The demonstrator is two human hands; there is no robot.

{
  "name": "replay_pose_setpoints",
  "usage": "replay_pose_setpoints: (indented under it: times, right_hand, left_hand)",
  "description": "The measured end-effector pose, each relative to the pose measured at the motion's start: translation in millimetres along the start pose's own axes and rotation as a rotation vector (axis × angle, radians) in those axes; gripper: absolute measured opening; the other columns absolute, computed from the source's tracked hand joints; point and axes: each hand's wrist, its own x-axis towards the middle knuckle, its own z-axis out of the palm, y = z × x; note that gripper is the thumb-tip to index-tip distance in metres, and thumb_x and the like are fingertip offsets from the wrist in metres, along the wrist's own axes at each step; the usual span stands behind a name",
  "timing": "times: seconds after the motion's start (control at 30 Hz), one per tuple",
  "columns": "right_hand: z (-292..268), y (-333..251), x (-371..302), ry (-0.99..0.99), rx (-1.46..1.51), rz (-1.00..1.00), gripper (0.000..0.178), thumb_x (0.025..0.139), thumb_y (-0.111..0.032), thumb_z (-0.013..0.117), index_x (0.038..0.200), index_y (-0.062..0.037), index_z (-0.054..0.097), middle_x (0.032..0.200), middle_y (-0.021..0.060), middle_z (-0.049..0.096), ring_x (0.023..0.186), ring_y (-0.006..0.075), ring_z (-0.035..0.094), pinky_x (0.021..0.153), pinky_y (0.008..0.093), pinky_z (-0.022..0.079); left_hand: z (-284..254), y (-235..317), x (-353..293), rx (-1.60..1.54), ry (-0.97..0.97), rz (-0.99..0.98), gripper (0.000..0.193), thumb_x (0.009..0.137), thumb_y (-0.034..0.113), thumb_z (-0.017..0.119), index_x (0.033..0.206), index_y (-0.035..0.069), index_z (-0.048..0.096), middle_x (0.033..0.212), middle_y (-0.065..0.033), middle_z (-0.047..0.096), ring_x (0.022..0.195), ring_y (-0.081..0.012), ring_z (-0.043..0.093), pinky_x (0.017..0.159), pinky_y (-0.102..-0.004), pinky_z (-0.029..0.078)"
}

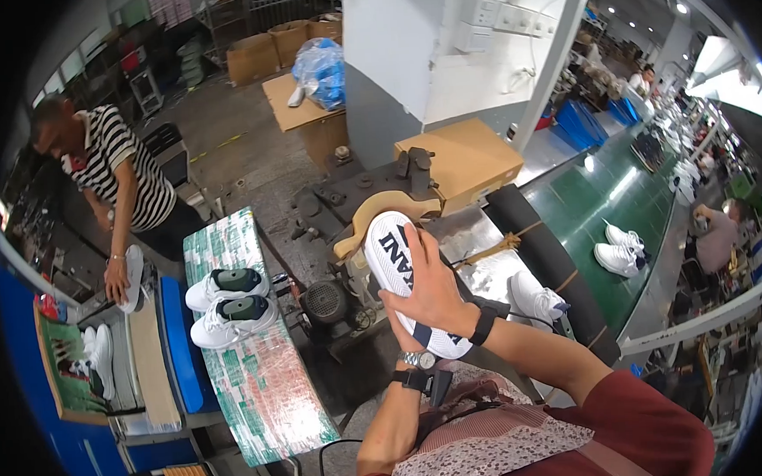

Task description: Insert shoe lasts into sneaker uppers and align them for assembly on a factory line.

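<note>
A white shoe is held sole up in front of me, its pale sole printed with dark lettering. My right hand is wrapped over the sole, thumb on the left side and fingers toward the toe. From below, my left hand grips the same shoe near the heel; most of its fingers are hidden behind it. The toe end is close to a tan curved pad on a dark metal machine; whether they touch I cannot tell.
Two white shoes sit on a tape-wrapped board to the left. Another shoe rests by a black roller; a pair lies on the green conveyor. A motor stands below. A co-worker handles a shoe.
</note>
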Motion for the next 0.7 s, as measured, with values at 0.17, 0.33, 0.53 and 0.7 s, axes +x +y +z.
replay_pose_setpoints:
  times: [0.17,0.33,0.53,0.7]
  right_hand:
    - [-34,35,-61,-0.008,0.838,0.421,0.084,0.098,-0.025,0.069,0.162,-0.0044,0.018,0.127,0.0181,0.063,0.114,0.0254,0.064,0.093,0.0381,0.054]
    - [55,86,-35,-0.538,1.666,1.092,0.073,0.098,-0.064,0.056,0.145,-0.0075,0.052,0.134,0.0229,0.061,0.119,0.0299,0.061,0.106,0.0449,0.047]
    - [38,15,-9,-0.475,1.580,0.997,0.112,0.084,-0.050,0.076,0.165,-0.0101,0.010,0.163,0.0146,0.031,0.141,0.0277,0.045,0.108,0.0435,0.047]
    - [-19,41,-29,-0.558,1.604,0.467,0.123,0.076,-0.039,0.081,0.166,-0.0072,0.003,0.164,0.0150,0.025,0.145,0.0283,0.036,0.118,0.0382,0.033]
  left_hand:
    - [-31,43,-75,0.223,0.058,-0.256,0.083,0.100,0.071,0.034,0.155,0.008,0.041,0.150,-0.0109,0.052,0.134,-0.0315,0.052,0.114,-0.0462,0.041]
    - [-172,129,-87,1.010,-0.316,-0.295,0.067,0.100,0.050,0.049,0.151,0.006,0.044,0.145,-0.0167,0.056,0.129,-0.0377,0.057,0.109,-0.0524,0.047]
    - [-163,157,-117,0.992,-0.249,-0.397,0.073,0.076,0.021,0.088,0.133,-0.008,0.052,0.132,-0.0215,0.062,0.118,-0.0346,0.062,0.105,-0.0422,0.049]
    - [-123,125,-107,1.497,-0.146,-0.369,0.060,0.076,0.012,0.088,0.126,-0.005,0.060,0.124,-0.0176,0.068,0.110,-0.0294,0.064,0.101,-0.0390,0.050]
